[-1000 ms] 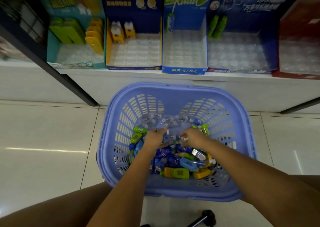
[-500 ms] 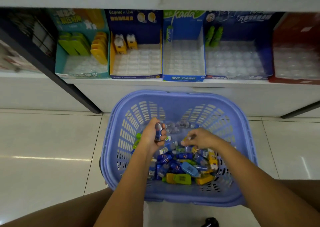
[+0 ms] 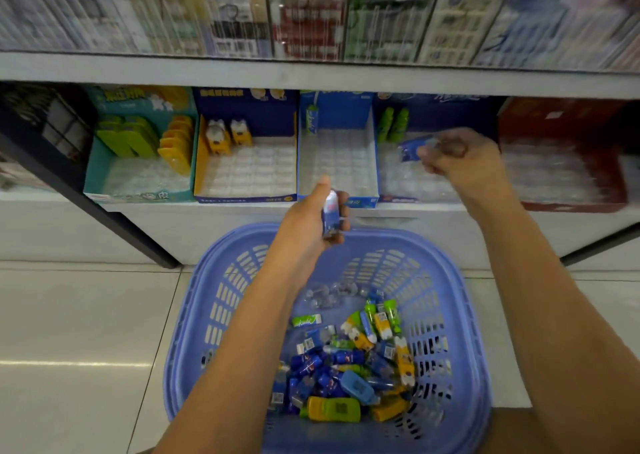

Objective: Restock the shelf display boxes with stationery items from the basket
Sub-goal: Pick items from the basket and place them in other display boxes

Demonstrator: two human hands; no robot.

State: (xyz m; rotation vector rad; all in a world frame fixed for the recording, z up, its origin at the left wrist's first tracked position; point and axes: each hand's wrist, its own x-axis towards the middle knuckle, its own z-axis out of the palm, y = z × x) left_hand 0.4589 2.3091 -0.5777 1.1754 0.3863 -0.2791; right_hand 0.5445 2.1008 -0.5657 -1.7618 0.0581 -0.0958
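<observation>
Head view: the purple plastic basket sits on the tiled floor right in front of the bottom shelf. It's got a heap of small stationery items in blue, green, yellow and orange piled toward the near right side.

The left grip is curled around a little blue-and-white item, held roughly upright above the basket's far rim, just in front of the blue-and-white display box.

The right grip is further out and pinching a blue packet over the navy display box, near the two green items standing at its back. That hand is motion-blurred, so I can't make out the finger detail.

Also along the shelf:
- a teal box with green and yellow pieces
- a dark blue box with two yellow-and-white items at the back
- a red box at far right

All of them show clear slotted trays inside. The upper shelf stock is too blurry to read.
</observation>
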